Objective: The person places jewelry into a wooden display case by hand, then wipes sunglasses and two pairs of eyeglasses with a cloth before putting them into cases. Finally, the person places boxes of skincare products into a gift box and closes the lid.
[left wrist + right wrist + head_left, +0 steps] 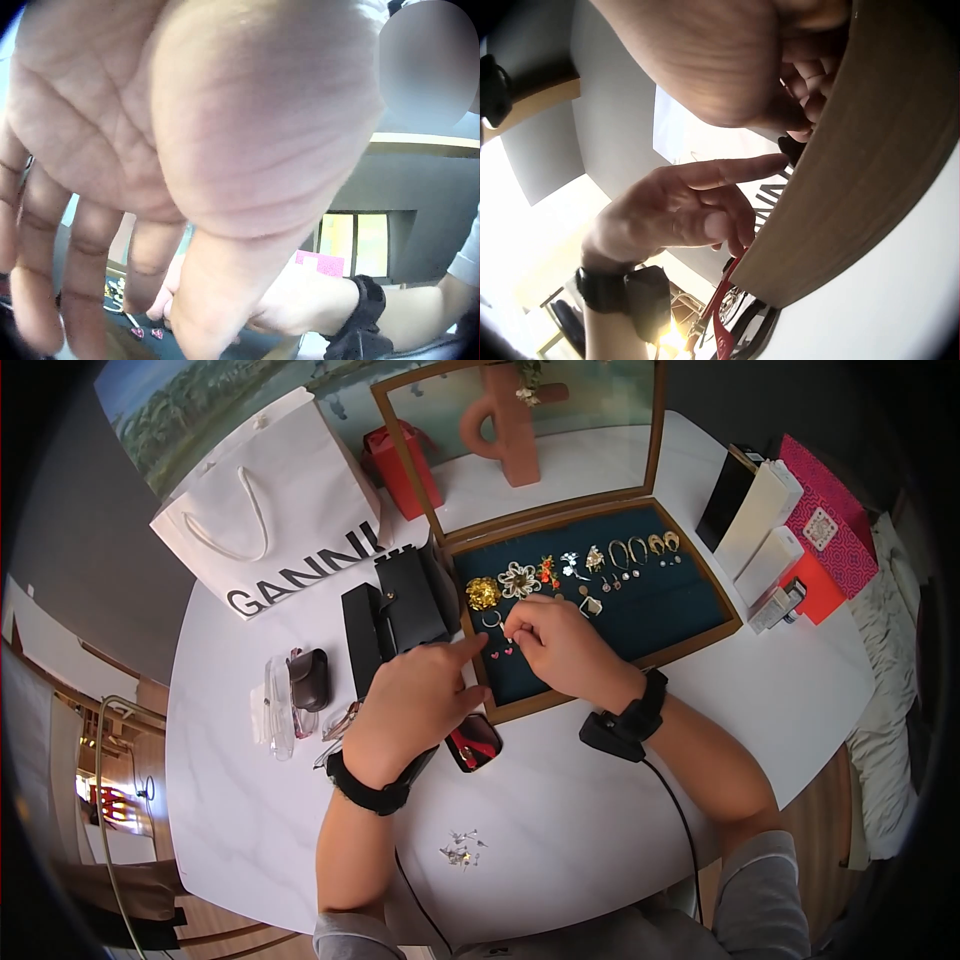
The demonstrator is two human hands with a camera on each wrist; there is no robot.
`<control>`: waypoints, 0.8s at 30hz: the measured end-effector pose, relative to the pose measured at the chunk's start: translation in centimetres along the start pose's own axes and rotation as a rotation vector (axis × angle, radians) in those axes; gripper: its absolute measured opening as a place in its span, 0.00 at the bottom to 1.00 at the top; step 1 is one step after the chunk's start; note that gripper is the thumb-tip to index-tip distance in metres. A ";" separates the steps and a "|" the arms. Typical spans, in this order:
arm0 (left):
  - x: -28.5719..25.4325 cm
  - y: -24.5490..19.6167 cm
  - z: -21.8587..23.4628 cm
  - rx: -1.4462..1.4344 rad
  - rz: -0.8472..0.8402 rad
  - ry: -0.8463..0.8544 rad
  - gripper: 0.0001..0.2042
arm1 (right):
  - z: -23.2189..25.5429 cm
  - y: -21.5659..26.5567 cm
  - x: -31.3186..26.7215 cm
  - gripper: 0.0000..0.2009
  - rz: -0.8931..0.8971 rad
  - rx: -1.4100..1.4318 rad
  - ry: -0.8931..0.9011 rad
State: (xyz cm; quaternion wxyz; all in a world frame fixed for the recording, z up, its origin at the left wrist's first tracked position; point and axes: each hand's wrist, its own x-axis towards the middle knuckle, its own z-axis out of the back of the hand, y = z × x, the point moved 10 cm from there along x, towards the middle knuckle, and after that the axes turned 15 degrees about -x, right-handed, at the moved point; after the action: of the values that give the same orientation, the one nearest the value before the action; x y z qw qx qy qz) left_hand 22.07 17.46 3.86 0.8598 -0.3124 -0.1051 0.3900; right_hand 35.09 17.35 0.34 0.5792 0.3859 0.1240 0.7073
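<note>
Over the lower left of an open wood-framed display case (650, 615) lined in dark teal, my right hand (575, 650) curls with thumb and index together at a small earring, mostly hidden by the fingertips. My left hand (415, 695) reaches across the case's left edge, index extended near those fingertips, holding nothing visible. In the left wrist view its palm (97, 112) and loosely spread fingers fill much of the picture. Two pink heart earrings (502, 654) lie beneath the hands. Above are a gold flower piece (482, 594), a white flower piece (519, 579) and several other earrings.
Left of the case are a black box (410, 595), a white GANNI bag (275, 510) and a brown glasses case (308, 680). A small red-filled case (474, 744) and loose small pieces (462, 850) lie nearer. Boxes (758, 515) stand right; a cable trails from the right wrist.
</note>
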 end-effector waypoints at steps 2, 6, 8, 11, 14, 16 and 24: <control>-0.1 0.4 1.0 -0.114 0.044 -0.039 0.21 | 0.2 0.0 0.1 0.03 0.004 0.009 -0.015; -1.0 0.6 2.1 -0.100 0.036 -0.055 0.21 | 0.6 0.6 0.1 0.03 0.009 0.032 -0.012; -2.3 0.0 3.7 -0.160 -0.019 -0.111 0.19 | 1.0 1.6 0.3 0.03 0.023 0.052 0.006; -5.8 -0.5 3.9 -0.255 0.015 -0.075 0.11 | 1.1 4.1 -0.3 0.02 0.022 0.039 0.075; -10.5 0.4 2.1 -0.190 0.046 -0.036 0.10 | -0.3 8.7 -2.3 0.02 0.144 0.167 0.208; -13.7 1.6 -0.1 -0.133 0.139 0.053 0.11 | -2.3 10.7 -4.4 0.03 0.272 0.166 0.246; -18.0 3.0 -3.3 -0.241 0.202 -0.053 0.15 | -9.0 14.4 -11.1 0.02 0.460 0.011 0.651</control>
State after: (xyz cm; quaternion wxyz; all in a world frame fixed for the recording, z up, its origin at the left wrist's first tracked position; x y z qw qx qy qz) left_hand 9.55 4.22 0.59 0.7697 -0.4117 -0.1418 0.4669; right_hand 18.77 5.31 -1.24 0.3337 0.1624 0.2154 0.9033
